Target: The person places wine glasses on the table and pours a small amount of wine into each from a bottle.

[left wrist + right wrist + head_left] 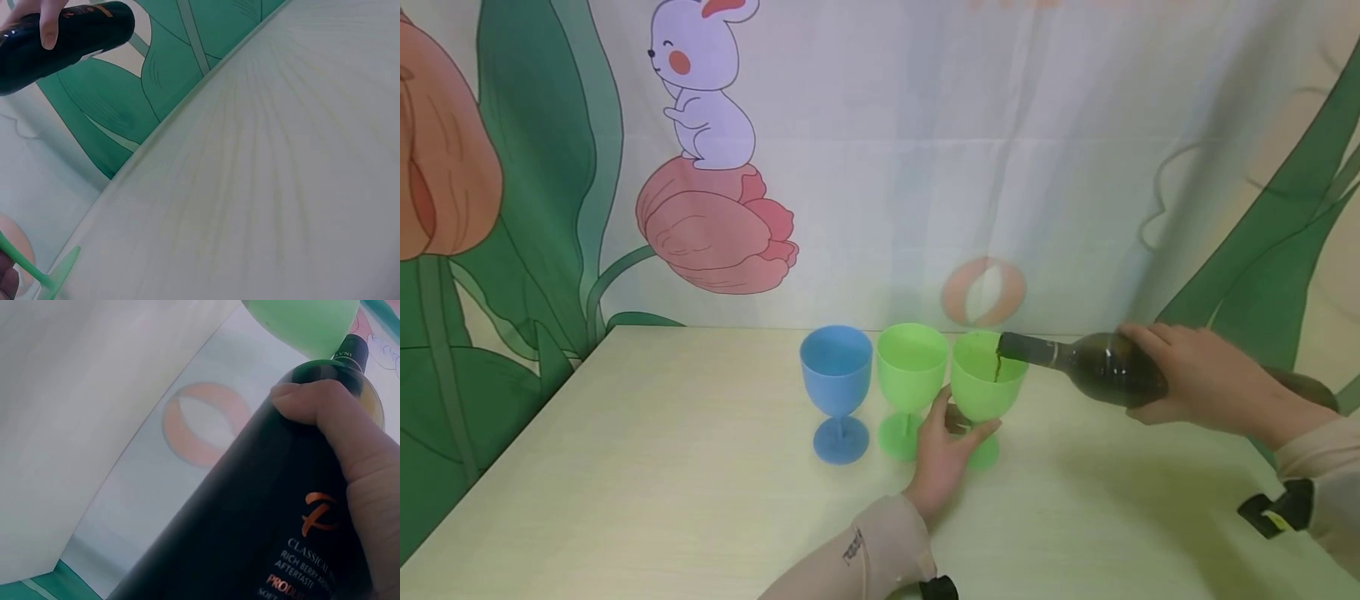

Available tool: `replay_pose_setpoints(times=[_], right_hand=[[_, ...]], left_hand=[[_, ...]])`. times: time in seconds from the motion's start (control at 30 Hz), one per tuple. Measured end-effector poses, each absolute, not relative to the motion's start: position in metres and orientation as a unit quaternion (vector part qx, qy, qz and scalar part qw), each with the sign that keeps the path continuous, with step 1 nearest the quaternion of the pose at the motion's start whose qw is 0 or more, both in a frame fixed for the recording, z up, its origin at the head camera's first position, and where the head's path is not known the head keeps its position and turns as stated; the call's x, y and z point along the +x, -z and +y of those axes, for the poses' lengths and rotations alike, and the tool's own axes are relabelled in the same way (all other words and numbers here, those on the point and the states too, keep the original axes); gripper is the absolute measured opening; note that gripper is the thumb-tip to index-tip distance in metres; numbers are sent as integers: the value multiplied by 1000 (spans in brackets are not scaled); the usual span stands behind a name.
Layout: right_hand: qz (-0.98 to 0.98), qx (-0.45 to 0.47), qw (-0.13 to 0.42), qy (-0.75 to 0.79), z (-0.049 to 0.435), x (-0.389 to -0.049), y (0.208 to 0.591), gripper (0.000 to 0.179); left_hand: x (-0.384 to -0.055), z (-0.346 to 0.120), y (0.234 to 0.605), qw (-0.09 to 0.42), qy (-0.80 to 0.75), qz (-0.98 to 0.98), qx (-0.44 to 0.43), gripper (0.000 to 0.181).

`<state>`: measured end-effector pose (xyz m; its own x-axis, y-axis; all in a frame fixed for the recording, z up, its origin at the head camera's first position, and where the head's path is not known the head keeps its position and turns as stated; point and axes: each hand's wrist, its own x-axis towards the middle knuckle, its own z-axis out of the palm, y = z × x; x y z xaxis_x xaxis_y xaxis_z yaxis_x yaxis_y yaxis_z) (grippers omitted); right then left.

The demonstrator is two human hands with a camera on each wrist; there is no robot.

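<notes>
My right hand (1202, 379) grips a dark wine bottle (1112, 367) tipped nearly level, its neck over the rim of the right green goblet (988, 392). A thin dark stream runs from the mouth down into that goblet. My left hand (942, 458) holds the same goblet low, fingers and thumb around its stem below the bowl. In the right wrist view the thumb lies across the bottle (269, 506), above its printed label. The left wrist view catches the goblet's green foot (62, 275) and the bottle's base end (115, 25).
Left of the filling goblet stand a second green goblet (912, 362) and a blue goblet (837, 375), upright in a row on the pale table (662, 475). Behind the table's back edge hangs a cloth (880, 167) printed with a rabbit, tulips and leaves.
</notes>
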<state>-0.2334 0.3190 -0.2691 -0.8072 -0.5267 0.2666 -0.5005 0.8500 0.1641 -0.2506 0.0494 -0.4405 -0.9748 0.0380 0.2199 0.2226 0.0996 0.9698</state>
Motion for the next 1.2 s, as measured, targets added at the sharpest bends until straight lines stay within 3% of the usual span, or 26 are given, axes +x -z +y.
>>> replay_pose_setpoints(times=[0.83,1.2], right_hand=[[-963,232,131,-33,315,-235,293,92],[-956,241,159,-54,317,-235,304,88]], left_hand=[[-252,49,443,63,669,-736,-84,60],[-252,49,443,66,664,-740,-85,59]])
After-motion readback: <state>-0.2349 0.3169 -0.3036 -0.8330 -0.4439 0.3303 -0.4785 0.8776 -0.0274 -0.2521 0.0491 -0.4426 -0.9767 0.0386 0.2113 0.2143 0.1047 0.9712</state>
